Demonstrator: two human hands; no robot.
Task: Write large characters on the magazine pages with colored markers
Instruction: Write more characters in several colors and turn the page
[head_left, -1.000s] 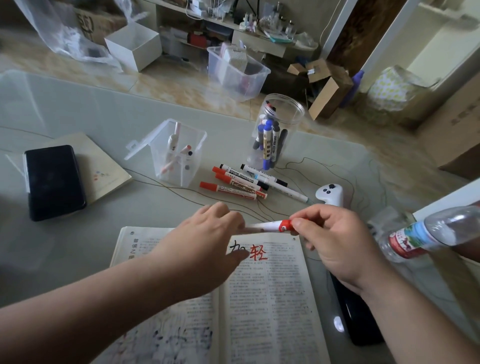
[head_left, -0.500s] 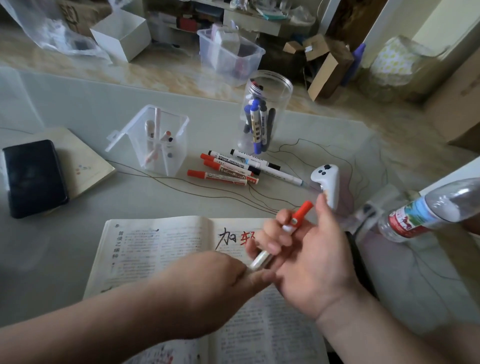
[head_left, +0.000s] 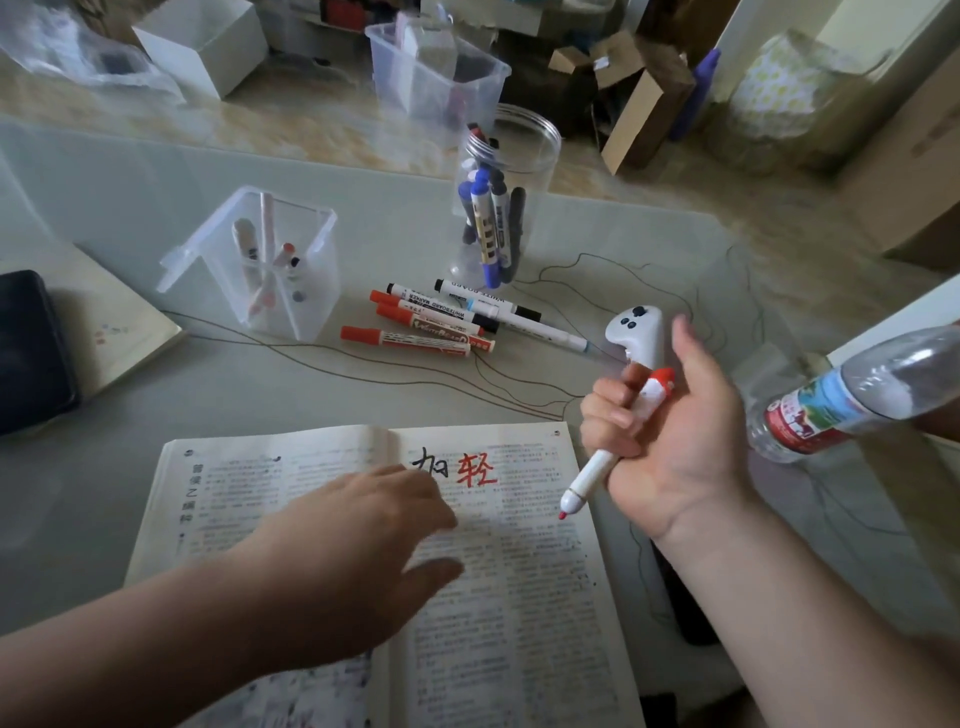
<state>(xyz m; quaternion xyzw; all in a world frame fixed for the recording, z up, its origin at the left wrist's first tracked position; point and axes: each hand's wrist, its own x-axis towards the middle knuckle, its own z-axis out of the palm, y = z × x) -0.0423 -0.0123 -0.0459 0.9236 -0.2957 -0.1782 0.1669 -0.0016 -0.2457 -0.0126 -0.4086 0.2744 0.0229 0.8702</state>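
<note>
- Head view: right hand (head_left: 675, 447), palm up, fingers curled round a red marker (head_left: 597, 467), whose bare tip points down over the right page.
- Left hand (head_left: 358, 551), fingers relaxed and spread, over the open magazine (head_left: 519, 597); contact with the paper cannot be told.
- Black character (head_left: 430, 462) and red character (head_left: 477, 469) side by side atop the right page.
- Loose markers (head_left: 431, 327) lie on the table (head_left: 156, 415) beyond the magazine.

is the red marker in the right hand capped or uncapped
Uncapped: the red marker, gripped by the right hand, shows a bare red tip pointing down over the magazine page.
</note>
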